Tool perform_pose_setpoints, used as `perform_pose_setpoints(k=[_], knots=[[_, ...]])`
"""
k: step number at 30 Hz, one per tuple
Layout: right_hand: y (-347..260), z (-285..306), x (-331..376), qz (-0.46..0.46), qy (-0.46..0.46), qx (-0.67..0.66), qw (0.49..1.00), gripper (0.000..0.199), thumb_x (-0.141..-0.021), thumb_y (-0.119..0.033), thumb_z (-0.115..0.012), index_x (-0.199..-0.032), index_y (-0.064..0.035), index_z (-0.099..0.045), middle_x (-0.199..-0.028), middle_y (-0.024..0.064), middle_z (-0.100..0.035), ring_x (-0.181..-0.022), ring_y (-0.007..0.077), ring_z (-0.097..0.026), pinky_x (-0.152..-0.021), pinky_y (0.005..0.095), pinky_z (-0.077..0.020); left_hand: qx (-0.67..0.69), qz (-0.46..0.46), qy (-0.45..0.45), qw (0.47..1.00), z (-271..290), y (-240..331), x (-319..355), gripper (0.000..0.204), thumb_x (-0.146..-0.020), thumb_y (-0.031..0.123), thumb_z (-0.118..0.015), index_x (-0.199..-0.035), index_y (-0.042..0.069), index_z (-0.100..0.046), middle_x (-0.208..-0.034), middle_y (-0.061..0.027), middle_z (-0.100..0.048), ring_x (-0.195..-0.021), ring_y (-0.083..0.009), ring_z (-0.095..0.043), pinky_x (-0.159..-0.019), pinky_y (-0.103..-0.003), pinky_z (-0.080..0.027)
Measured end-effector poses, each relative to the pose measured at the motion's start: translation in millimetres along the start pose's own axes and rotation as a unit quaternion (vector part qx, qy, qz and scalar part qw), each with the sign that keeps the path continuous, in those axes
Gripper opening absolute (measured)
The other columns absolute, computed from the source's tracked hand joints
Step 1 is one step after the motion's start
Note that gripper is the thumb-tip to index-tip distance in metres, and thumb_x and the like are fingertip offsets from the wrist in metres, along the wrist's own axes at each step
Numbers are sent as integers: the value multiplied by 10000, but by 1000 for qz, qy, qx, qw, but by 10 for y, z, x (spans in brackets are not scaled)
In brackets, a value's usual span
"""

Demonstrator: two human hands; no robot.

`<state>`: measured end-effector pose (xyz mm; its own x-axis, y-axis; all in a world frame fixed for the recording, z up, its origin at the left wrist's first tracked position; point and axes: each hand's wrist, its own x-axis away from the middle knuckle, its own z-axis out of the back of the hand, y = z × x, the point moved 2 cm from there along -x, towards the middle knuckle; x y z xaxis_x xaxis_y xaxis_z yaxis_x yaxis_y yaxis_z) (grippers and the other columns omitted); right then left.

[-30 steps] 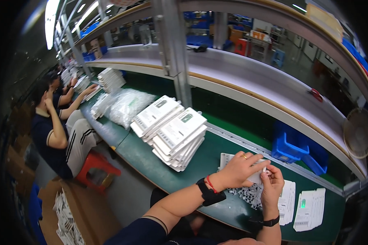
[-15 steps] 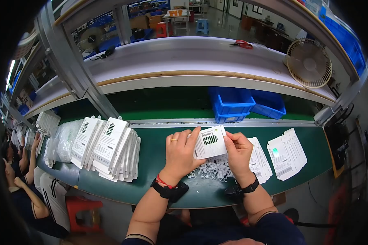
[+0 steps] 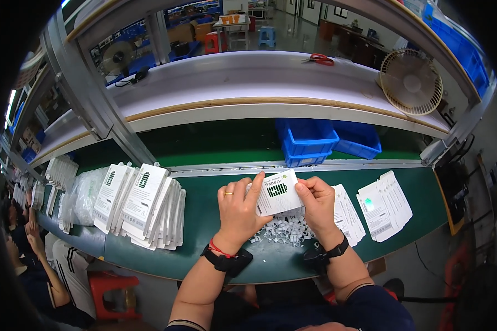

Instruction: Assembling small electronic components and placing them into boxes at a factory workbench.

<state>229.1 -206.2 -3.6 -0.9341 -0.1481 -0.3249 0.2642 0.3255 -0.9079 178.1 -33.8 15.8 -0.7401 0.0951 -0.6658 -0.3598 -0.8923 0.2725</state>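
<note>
A small white carton (image 3: 280, 205) with a green battery-shaped picture is held up above the bench's near edge. My left hand (image 3: 238, 207) is closed round its left side, thumb along the lower edge and index finger reaching up to the top. At the upper right corner, my right hand (image 3: 317, 201) pinches the carton between thumb and fingers. What lies behind the carton is hidden. Below and between my hands is a heap of small white plastic pieces (image 3: 285, 231), some with rings. Flat white cartons (image 3: 345, 220) lie just right of my right hand, partly fanned.
Another fanned stack of flat cartons (image 3: 384, 215) lies farther right. Leaning rows of similar cartons (image 3: 143, 204) and a clear plastic bag (image 3: 88, 193) stand left. Blue bins (image 3: 309, 138) sit behind. A shelf (image 3: 248, 74) above carries red-handled scissors (image 3: 321, 58) and a fan (image 3: 411, 81).
The carton and both hands hold nearly the same pose, and the grip is unchanged. The whole view has shifted slightly. At far left, another person's arms have moved.
</note>
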Motion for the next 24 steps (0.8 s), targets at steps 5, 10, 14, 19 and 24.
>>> perform_pose_setpoints(k=[5,10,14,19,24], knots=[[-58,5,4,32,17,38,999,88,-876,-54,-601,-890,32,-614,-802,44,-641,-693,35,-561,-617,167,-451,17,-10,16,1000,-2,44,-12,873,-433,259,-814,-1237,89,-522,-1008,-89,-542,-890,-246,-512,-799,-387,-351],[-58,-4,20,53,21,78,995,86,-875,-29,-592,-930,31,-620,-823,37,-644,-720,42,-566,-664,178,-453,8,-5,24,1000,-44,48,-2,875,-435,266,-811,-1239,82,-521,-999,-90,-543,-883,-246,-511,-789,-382,-353],[-58,-37,32,57,-11,80,995,115,-882,-25,-579,-972,32,-623,-881,42,-642,-779,55,-566,-700,189,-451,3,16,20,1000,-29,39,7,874,-443,273,-811,-1244,80,-518,-986,-89,-540,-877,-245,-508,-780,-380,-354],[-70,9,14,97,-37,143,984,127,-881,-29,-579,-984,34,-620,-906,54,-641,-795,62,-561,-713,198,-446,-3,15,27,1000,-11,40,6,875,-446,270,-814,-1247,82,-515,-983,-88,-539,-882,-247,-508,-788,-380,-355],[-92,48,-6,83,-58,144,984,129,-872,-26,-587,-980,37,-618,-889,54,-641,-792,68,-557,-695,195,-437,10,3,12,1000,10,24,-8,871,-436,257,-816,-1236,82,-518,-999,-87,-543,-898,-248,-510,-801,-383,-360]])
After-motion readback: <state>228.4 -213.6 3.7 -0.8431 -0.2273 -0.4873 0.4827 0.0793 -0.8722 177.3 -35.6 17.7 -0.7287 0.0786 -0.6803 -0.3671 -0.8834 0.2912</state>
